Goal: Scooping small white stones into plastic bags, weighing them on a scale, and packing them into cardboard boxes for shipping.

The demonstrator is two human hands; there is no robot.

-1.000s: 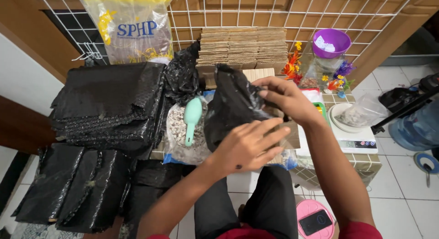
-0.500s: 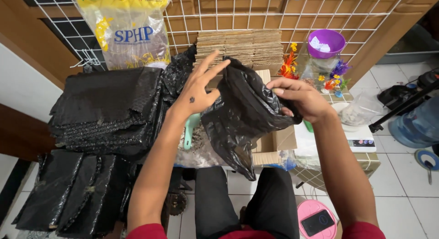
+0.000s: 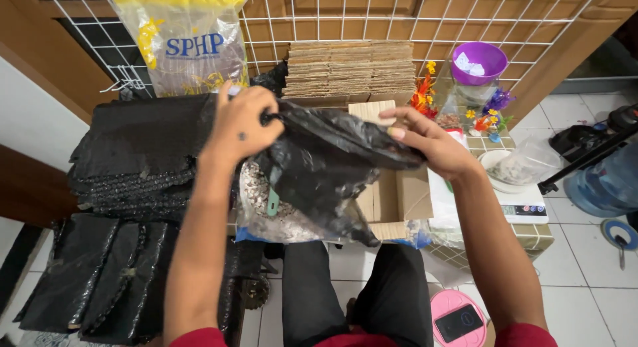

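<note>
A crumpled black plastic bag [image 3: 325,164] hangs stretched between both of my hands above an open cardboard box [image 3: 399,197]. My left hand [image 3: 242,124] grips the bag's left upper edge in a closed fist. My right hand [image 3: 425,144] pinches the bag's right edge with its fingers pointing left. Under the bag lies a clear bag of pale gravel [image 3: 256,201], with a mint-green scoop [image 3: 273,201] partly hidden by the black plastic.
Stacks of black bubble-wrap mailers [image 3: 143,154] fill the left side. Flat cardboard sheets [image 3: 352,71] lean on a wire grid behind. A white scale [image 3: 525,204], a purple bowl [image 3: 480,60], plastic flowers [image 3: 425,91] and a pink phone stand [image 3: 458,317] are to the right.
My left hand went from lying flat on the box up to the bag's left edge and closed on it. The bag now spreads wider between both hands.
</note>
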